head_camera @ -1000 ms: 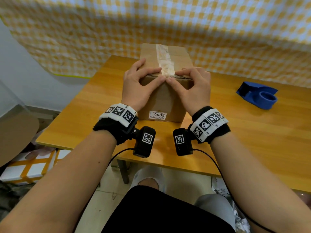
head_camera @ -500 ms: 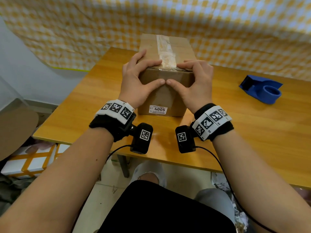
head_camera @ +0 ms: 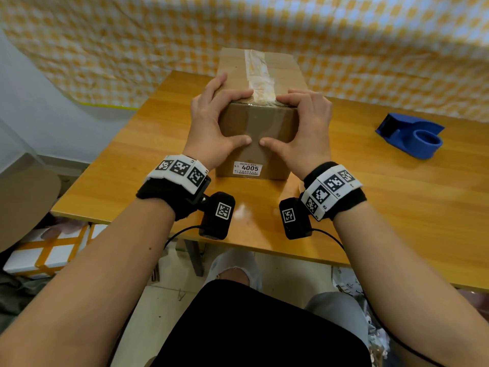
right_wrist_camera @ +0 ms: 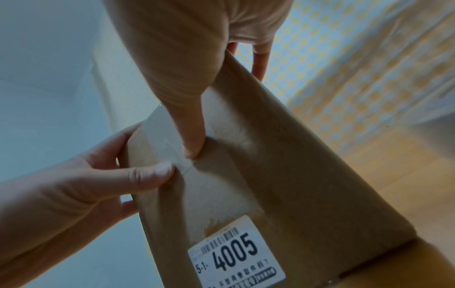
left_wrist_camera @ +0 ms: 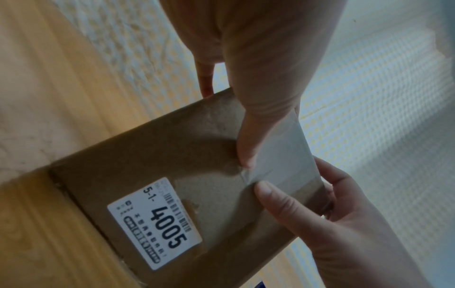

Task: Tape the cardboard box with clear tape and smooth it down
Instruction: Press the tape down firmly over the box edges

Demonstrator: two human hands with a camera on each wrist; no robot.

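Note:
A brown cardboard box (head_camera: 256, 125) stands on the wooden table (head_camera: 397, 207), its white label "4005" (head_camera: 247, 168) facing me. A strip of clear tape (head_camera: 258, 72) runs along the top and folds over the near edge. My left hand (head_camera: 211, 128) and right hand (head_camera: 309, 133) clasp the near top corners, fingers bent over the top. Both thumbs lie on the near face, tips almost meeting. The left wrist view has my left thumb (left_wrist_camera: 246, 146) on the tape end (left_wrist_camera: 278, 155). The right wrist view shows my right thumb (right_wrist_camera: 192, 140) there too.
A blue tape dispenser (head_camera: 412, 135) sits on the table to the right, well apart from the box. A yellow checked cloth (head_camera: 370, 49) hangs close behind. White and orange boxes (head_camera: 45, 250) lie on the floor at the left. My knees are under the table's front edge.
Both thumbs have slid down the near face from the top edge to about mid-height, over the tape end. The fingers stay on the top edge.

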